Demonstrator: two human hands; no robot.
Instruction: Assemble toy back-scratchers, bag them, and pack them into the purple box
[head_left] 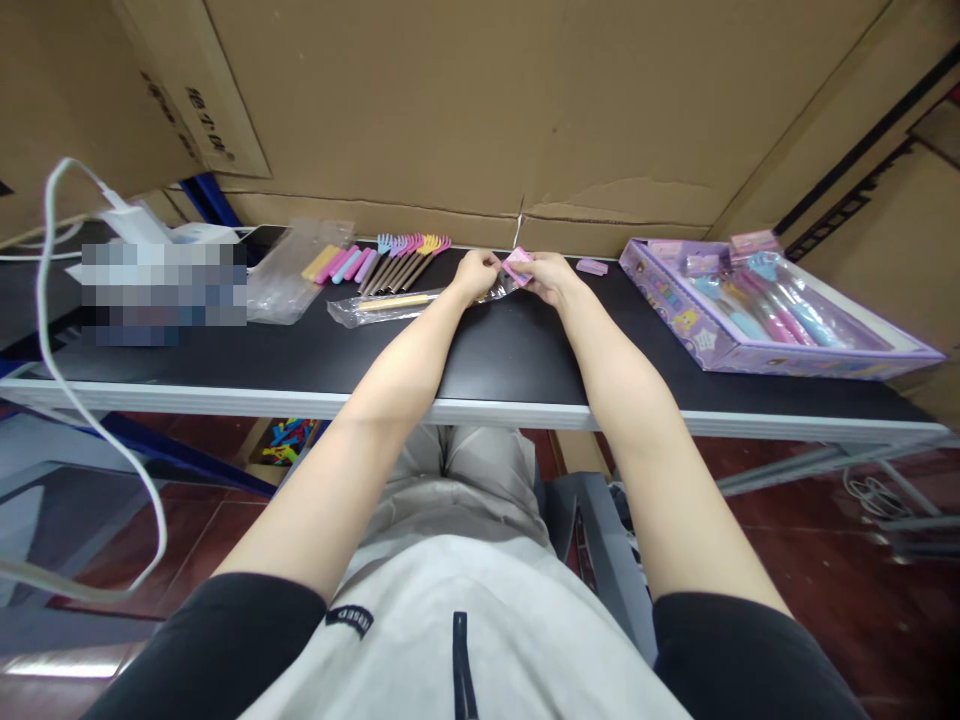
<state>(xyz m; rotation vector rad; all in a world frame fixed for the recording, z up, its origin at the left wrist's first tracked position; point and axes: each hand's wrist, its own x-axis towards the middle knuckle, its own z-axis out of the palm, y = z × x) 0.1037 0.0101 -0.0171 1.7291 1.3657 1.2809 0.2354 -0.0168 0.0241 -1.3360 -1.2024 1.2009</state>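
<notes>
My left hand (478,276) is closed, pinching a clear plastic sleeve (346,312) that lies across the black tabletop. Inside the sleeve shows a long yellowish stick (394,301). Between the fingers of my right hand (553,278) is a small pink card (517,264), close to the sleeve's right end. Whether card and sleeve are joined cannot be made out. Left of my hands lies a row of back scratchers (397,272) with blue, pink, purple and yellow claw heads. Several coloured handles (346,265) lie beside them, next to clear plastic bags (285,280).
A purple printed box (709,345) holding several packaged items stands at the right. A small pink-purple piece (592,267) lies near the back edge. Cardboard (525,120) walls the table's rear. A white cable (52,330) loops at the left, by a blurred-out object (161,290).
</notes>
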